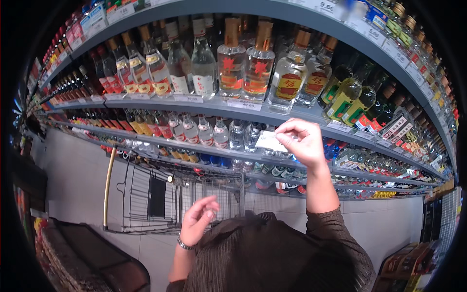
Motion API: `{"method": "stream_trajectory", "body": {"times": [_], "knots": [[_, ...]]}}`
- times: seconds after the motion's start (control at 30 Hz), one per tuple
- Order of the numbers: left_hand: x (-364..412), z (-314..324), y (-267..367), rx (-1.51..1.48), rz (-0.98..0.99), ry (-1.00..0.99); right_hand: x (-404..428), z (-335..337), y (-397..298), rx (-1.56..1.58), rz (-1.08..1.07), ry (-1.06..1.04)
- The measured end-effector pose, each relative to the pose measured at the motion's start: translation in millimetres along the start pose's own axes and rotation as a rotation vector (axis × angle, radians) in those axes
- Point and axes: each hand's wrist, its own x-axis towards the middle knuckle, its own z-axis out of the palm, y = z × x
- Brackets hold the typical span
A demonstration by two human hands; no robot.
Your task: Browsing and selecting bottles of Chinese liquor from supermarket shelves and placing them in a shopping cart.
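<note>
My right hand (302, 140) is raised at the shelf front and pinches the edge of a small white paper slip (270, 141) between thumb and fingers. Above it, clear glass liquor bottles with a red and yellow label (287, 87) and bottles with gold caps (259, 73) stand on the shelf. Behind the slip, more clear bottles (236, 135) line the tier below. My left hand (198, 219), with a metal watch band at the wrist, hangs over the shopping cart's near side, fingers apart and holding nothing.
A wire shopping cart (208, 193) with a yellowish handle bar (109, 189) stands to the left, a bottle (170, 179) lying in it. Curved grey shelf edges (204, 103) with price tags run across the view. A dark-framed display (109, 255) is at the lower left, another shelf unit (405, 266) at the lower right.
</note>
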Motion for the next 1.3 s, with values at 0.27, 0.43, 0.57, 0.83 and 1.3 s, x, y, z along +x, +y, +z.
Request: {"method": "stream_trajectory", "body": {"times": [0.27, 0.43, 0.57, 0.83, 1.3], "knots": [[46, 26, 29, 0.664, 0.633, 0.229, -60, 82, 10, 0.467, 0.428, -0.325], [33, 20, 13, 0.642, 0.608, 0.123, -77, 95, 18, 0.499, 0.381, -0.356], [30, 16, 11, 0.671, 0.650, 0.118, -82, 90, 22, 0.512, 0.302, -0.432], [21, 8, 4, 0.575, 0.617, 0.224, -84, 75, 18, 0.334, 0.002, -0.525], [4, 12, 1, 0.740, 0.733, 0.240, -102, 87, 29, 0.378, -0.140, -0.316]]}}
